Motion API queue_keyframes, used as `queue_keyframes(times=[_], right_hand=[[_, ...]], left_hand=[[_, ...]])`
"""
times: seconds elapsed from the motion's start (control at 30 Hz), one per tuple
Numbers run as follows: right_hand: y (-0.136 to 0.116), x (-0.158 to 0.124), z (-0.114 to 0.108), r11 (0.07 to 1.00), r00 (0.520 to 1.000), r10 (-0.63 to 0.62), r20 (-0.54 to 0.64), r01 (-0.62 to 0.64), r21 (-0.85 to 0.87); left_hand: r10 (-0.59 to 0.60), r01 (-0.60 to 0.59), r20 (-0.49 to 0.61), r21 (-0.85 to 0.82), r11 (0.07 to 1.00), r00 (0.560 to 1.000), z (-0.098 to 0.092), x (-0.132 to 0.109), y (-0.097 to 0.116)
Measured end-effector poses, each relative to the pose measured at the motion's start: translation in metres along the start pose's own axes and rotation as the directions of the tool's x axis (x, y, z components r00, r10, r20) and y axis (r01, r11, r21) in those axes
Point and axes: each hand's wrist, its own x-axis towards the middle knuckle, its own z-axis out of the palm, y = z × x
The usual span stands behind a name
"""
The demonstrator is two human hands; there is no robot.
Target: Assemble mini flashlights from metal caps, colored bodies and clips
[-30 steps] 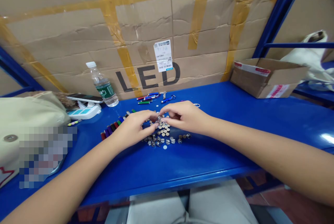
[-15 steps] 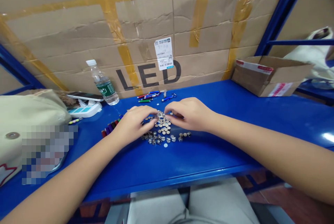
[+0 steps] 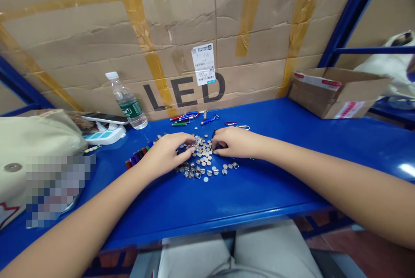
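Over the left edge of the discs [image 3: 205, 158], your left hand [image 3: 173, 148] pinches a small shiny piece [image 3: 197, 141], thumb and fingertips drawn together on it. So small a piece probably leaves room for a fingertip grip only, and holding it there keeps it clear of your palm.

At the right edge of the discs, your right hand [image 3: 236, 142] curls inward, thumb and forefinger tips looking a little apart; whether that grip has anything in it, you cannot tell from here.

The loose parts seem grouped by kind for short reaches: metal bits [image 3: 191, 170] on your side of the discs, coloured tubes [image 3: 139, 157] to their left, pens [image 3: 184, 118] beyond them. All lie on the table [image 3: 227, 204], with bare surface between the discs and your lap.
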Motion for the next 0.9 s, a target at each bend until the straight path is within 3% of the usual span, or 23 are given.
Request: queue_keyframes(times=[0.13,0.23,0.33,0.4,0.7,0.9], right_hand=[[-0.003,0.001,0.001,1.000,1.000,0.022,-0.022,-0.022,0.019],[-0.006,0.000,-0.004,0.997,0.982,0.019,-0.187,-0.003,0.083],[-0.012,-0.001,-0.009,0.989,0.927,-0.031,-0.375,0.082,0.122],[-0.017,-0.002,-0.011,0.982,0.897,-0.083,-0.434,0.149,0.120],[-0.027,-0.002,-0.005,0.968,0.889,-0.152,-0.432,0.222,0.117],[-0.020,-0.003,-0.011,0.988,0.937,-0.030,-0.348,0.081,0.135]], left_hand=[[0.000,0.000,0.011,0.002,1.000,1.000,0.000,0.000,0.000],[-0.001,0.001,0.017,-0.011,1.000,1.000,0.001,-0.001,-0.001],[0.010,-0.009,0.022,-0.031,0.999,1.000,0.001,-0.001,0.000],[0.024,-0.023,0.012,-0.040,0.999,1.000,0.000,-0.001,0.001],[0.080,-0.082,-0.039,-0.060,0.995,0.996,-0.001,-0.002,0.008],[0.043,-0.043,-0.009,-0.033,0.999,0.999,0.000,-0.001,0.002]])
